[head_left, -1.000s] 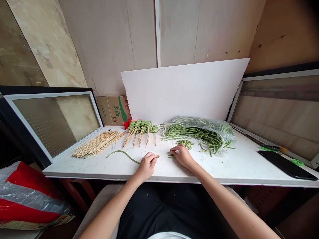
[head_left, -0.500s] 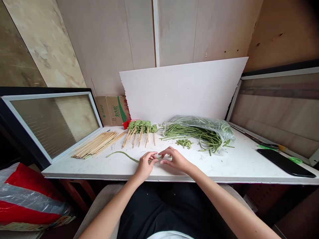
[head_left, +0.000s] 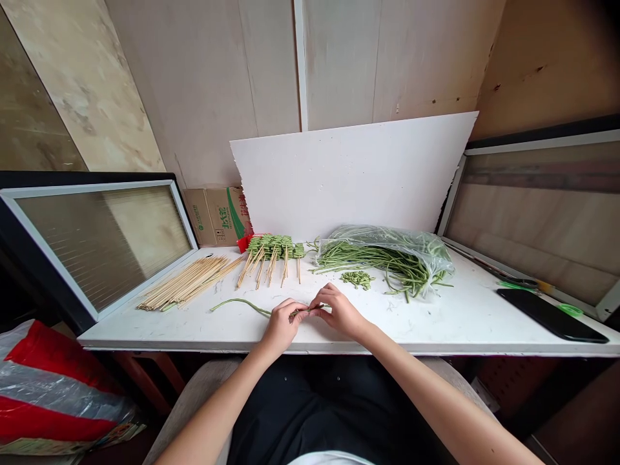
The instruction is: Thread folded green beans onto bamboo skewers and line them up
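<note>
White tabletop (head_left: 436,329) and the objects resting on it. Left: a loose sheaf of bamboo skewers (head_left: 186,282). Left of centre, rear: skewered green-bean bundles (head_left: 271,247), stick ends toward the front edge. Front: a single yard-long bean (head_left: 239,301), its free end curving leftward. Right of centre: a clear plastic bag (head_left: 411,240) of long beans, cut bean pieces (head_left: 357,279) just before it. Far right: a black smartphone (head_left: 549,315).

Soft, even light brightens the surface (head_left: 436,323) around the left hand (head_left: 283,323) and right hand (head_left: 339,314), leaving only faint shadows. Beyond the right hand, the plastic bag (head_left: 438,257) glints. Wide-angle distortion slants the panel (head_left: 106,239) far left of both hands.
</note>
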Tool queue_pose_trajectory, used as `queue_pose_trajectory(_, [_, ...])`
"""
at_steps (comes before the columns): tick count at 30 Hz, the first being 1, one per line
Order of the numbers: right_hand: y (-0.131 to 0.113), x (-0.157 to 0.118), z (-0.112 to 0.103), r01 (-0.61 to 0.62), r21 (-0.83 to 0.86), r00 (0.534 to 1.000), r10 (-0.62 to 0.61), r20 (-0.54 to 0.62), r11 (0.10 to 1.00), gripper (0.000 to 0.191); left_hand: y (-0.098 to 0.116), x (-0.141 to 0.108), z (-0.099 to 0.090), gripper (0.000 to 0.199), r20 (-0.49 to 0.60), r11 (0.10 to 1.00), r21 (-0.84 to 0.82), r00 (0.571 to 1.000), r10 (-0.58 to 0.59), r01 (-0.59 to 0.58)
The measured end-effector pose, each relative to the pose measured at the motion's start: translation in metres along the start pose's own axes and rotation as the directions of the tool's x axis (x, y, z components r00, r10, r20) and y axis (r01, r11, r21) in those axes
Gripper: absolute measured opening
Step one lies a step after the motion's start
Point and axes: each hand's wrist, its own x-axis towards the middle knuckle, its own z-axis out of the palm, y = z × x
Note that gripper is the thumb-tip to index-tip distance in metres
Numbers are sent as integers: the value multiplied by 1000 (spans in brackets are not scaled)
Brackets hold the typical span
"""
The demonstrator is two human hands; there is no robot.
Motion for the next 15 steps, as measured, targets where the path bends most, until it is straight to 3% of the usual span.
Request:
queue_pose_trajectory(3, [-1, -1, 5, -27, -9, 1000, 27, -8, 1000, 11, 2, -1, 2, 14, 14, 1000, 19, 1000, 22, -22])
queue_pose_trajectory(10, [-10, -3, 15, -60, 119, 998, 62, -14, 991, 32, 12, -1, 2, 25, -1, 997, -57, 999, 42, -42])
queue_pose_trajectory(15, [-12, -3, 13, -135, 246, 988, 149, -41, 960, 18, 14, 3, -2, 21, -2, 986, -166, 1000, -11, 10])
